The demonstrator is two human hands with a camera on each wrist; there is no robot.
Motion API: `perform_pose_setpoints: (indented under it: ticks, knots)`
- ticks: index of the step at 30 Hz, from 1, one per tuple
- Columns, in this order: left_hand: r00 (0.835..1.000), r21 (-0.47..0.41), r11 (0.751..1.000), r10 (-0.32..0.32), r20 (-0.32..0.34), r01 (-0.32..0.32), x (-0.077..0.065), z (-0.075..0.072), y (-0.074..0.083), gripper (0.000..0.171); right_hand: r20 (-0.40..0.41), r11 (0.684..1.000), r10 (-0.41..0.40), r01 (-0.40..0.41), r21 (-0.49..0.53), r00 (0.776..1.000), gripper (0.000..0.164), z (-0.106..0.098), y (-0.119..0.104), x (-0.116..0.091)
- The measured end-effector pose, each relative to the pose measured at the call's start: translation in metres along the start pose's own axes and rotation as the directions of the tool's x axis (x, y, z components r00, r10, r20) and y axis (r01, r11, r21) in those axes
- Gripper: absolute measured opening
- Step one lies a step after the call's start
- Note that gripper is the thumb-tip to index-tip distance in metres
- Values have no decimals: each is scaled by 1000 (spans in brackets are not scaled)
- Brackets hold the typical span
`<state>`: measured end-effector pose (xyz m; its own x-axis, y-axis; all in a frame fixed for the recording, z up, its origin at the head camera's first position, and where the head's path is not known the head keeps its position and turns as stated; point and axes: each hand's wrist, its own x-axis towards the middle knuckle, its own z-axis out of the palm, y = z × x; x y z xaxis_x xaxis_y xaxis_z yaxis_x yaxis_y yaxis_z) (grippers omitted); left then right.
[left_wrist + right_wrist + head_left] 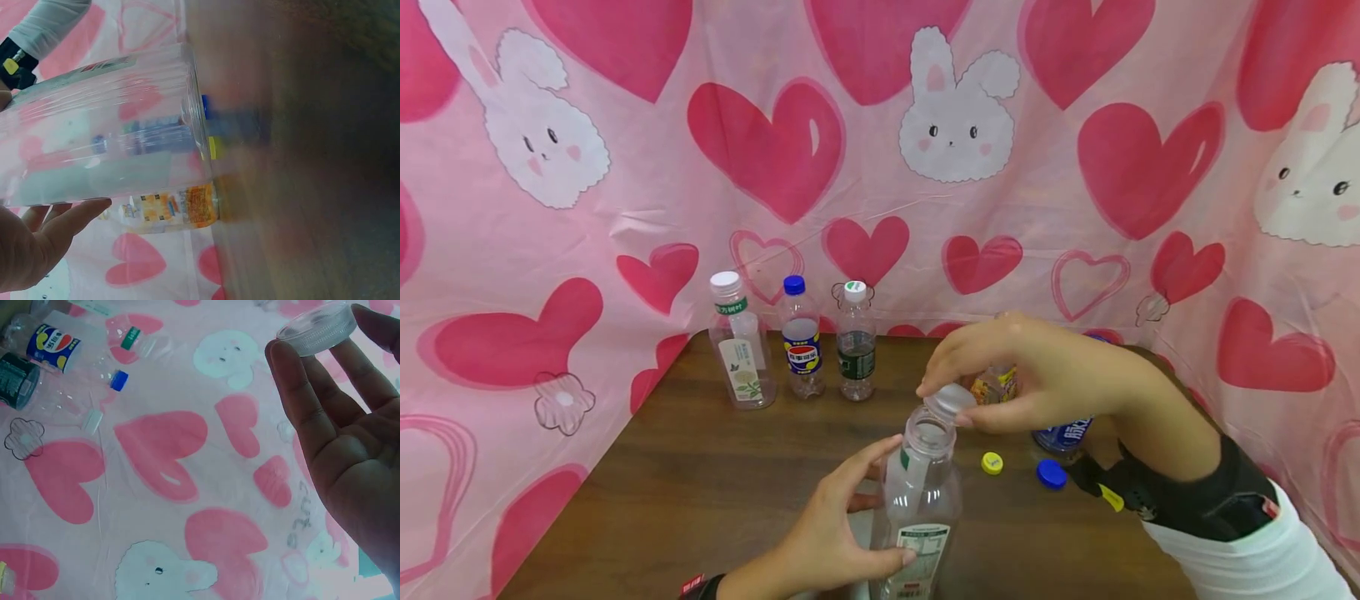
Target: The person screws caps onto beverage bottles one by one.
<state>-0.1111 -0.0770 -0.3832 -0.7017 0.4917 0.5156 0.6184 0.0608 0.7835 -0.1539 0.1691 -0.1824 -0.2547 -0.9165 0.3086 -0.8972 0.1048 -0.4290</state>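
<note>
My left hand (842, 525) grips a clear plastic bottle (925, 492) with a white and green label, thumb on the front and fingers round the far side. The bottle's mouth is uncovered; the left wrist view shows its base close over the brown table. Just above that mouth, my right hand (1022, 375) pinches a whitish translucent bottle cap (951, 400) between thumb and fingers, tilted at the neck's far right edge. In the right wrist view the same cap (317, 328) sits between the fingertips, its ribbed side visible.
Three capped bottles stand at the back left: a white-capped one (745, 358), a blue-capped one (802, 350) and a green-labelled one (856, 354). A yellow cap (992, 463) and blue cap (1051, 474) lie right. Behind the right arm stand a blue-labelled bottle (1063, 435) and an orange-labelled bottle (181, 206).
</note>
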Motion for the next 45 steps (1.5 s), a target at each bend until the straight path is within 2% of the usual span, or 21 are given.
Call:
perform_pose_setpoints:
  ticks: [8, 13, 19, 24, 30, 35, 38, 42, 45]
  knots:
    - [997, 12, 997, -71, 7, 71, 2, -2, 6, 94, 79, 992, 5, 5, -123, 997, 29, 6, -7, 3]
    - [999, 25, 999, -48, 10, 48, 2, -2, 7, 94, 94, 992, -5, 17, -123, 996, 30, 8, -6, 5]
    - [997, 13, 997, -71, 13, 70, 2, -2, 8, 94, 128, 994, 8, 6, -107, 992, 30, 7, -5, 5]
    - [997, 16, 997, -78, 14, 77, 1, 0, 8, 93, 142, 991, 8, 11, -136, 990, 30, 9, -3, 6]
    - [997, 34, 996, -81, 9, 81, 0, 0, 7, 93, 101, 972, 86, -61, -227, 991, 25, 13, -4, 6]
    - [998, 44, 997, -58, -1, 58, 1, 0, 5, 93, 21, 929, 170, -153, -338, 985, 20, 19, -7, 8]
    - [999, 43, 998, -52, -6, 52, 2, 0, 5, 93, -25, 905, 189, -184, -384, 982, 19, 24, -7, 10]
    - [998, 37, 998, -55, -4, 56, 1, 0, 5, 92, -44, 904, 181, -184, -386, 983, 20, 26, -5, 11]
    - [998, 38, 998, -55, 0, 55, 1, 0, 5, 91, -31, 904, 196, -193, -382, 980, 26, 25, -6, 10]
